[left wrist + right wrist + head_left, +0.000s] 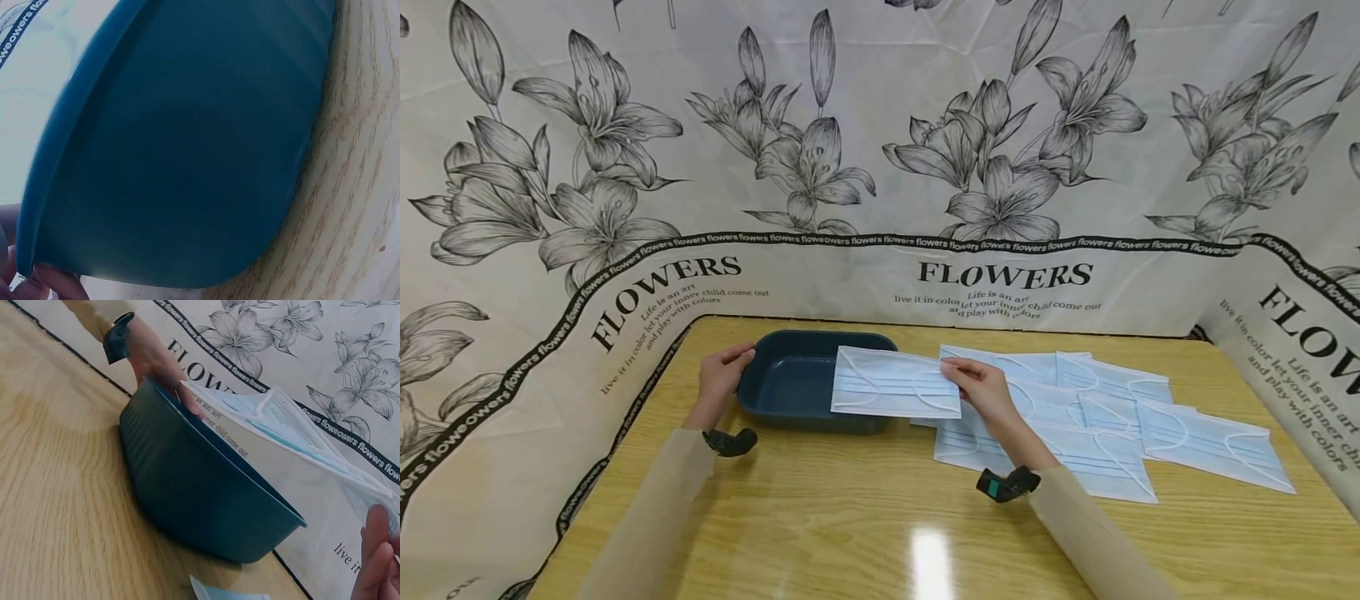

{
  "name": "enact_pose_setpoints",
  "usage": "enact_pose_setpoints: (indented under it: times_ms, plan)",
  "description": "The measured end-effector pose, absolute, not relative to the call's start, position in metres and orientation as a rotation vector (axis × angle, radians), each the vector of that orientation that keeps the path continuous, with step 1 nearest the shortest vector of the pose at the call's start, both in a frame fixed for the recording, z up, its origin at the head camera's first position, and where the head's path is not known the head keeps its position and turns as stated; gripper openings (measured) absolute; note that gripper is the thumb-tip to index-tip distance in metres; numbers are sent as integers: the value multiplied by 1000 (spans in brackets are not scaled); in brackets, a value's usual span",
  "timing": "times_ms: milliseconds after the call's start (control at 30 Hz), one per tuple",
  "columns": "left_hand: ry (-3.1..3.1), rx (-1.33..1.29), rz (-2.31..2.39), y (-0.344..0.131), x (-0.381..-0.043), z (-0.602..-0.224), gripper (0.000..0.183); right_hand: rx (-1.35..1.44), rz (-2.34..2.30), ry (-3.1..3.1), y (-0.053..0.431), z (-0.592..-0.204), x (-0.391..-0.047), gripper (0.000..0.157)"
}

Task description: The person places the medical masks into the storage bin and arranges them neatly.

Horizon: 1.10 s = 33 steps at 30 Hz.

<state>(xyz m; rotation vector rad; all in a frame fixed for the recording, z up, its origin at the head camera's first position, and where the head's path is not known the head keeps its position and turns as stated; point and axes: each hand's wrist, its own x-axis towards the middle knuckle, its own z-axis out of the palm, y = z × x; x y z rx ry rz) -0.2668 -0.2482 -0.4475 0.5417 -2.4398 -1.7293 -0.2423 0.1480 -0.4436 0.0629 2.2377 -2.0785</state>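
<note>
A dark teal plastic basin (808, 422) stands on the wooden table, its inside bare where it shows. At its left end my left hand (722, 375) grips the rim; the left wrist view shows fingers (59, 282) on both sides of that rim. My right hand (981, 387) pinches a light blue face mask (891, 383) by its right edge. The mask hangs flat over the basin's right part and hides it. In the right wrist view the held mask (269, 419) is above the basin's rim, apart from the table.
Several more face masks (1060, 458) lie spread and overlapping on the table's right side, beneath and beyond my right forearm. A white cloth printed with flowers (1000, 167) hangs behind the table and along its sides. Bare wood (820, 517) shows in front.
</note>
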Motion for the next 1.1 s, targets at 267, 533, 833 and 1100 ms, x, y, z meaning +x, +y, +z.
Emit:
enact_pose_setpoints:
  times_ms: [267,533,833,1100]
  plan:
    - [-2421,551,-1725,-248,-269,-450,37,24,-2065,2252,133,-437,-253,43]
    - [-2382,547,-1732,-245,-271,-451,35,28,-2087,2222,111,-428,-262,38]
    - [-2371,565,-1736,-245,-272,-454,35,-13,-2120,2198,89,-425,-263,37]
    - [-2355,574,-1764,-247,-273,-455,35,-27,-2117,2206,76,-427,-269,36]
